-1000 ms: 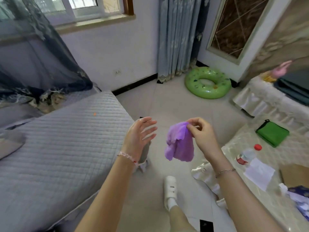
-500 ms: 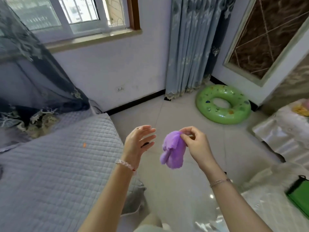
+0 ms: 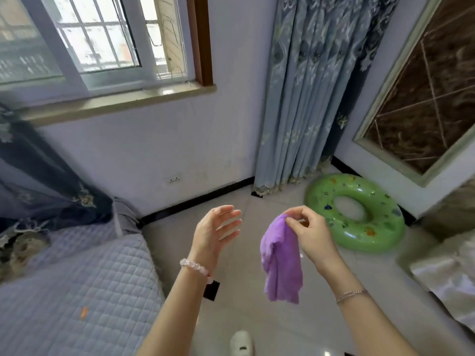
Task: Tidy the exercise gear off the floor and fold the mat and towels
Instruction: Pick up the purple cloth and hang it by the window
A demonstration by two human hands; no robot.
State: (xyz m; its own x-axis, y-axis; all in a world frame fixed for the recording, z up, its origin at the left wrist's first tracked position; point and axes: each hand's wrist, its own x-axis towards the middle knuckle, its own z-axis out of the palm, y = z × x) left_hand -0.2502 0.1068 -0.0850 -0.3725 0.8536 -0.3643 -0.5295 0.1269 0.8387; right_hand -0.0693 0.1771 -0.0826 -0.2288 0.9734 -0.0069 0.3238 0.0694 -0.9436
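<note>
A small purple towel (image 3: 281,263) hangs loose in the air at the middle of the view. My right hand (image 3: 309,233) pinches its top corner between thumb and fingers. My left hand (image 3: 216,233) is raised just left of the towel, fingers spread, palm turned toward it, not touching it. A green inflatable swim ring (image 3: 356,213) lies on the tiled floor at the right, near the curtain.
A bed with a grey quilted cover (image 3: 72,278) fills the lower left. A long blue curtain (image 3: 308,86) hangs in the corner. Shiny fabric-covered furniture (image 3: 444,276) stands at the right edge. One white slipper (image 3: 241,343) shows at the bottom.
The view has tilted up toward the window and wall, and the table at the right has left the frame. Both hands keep their pose; the towel hangs lower and longer.
</note>
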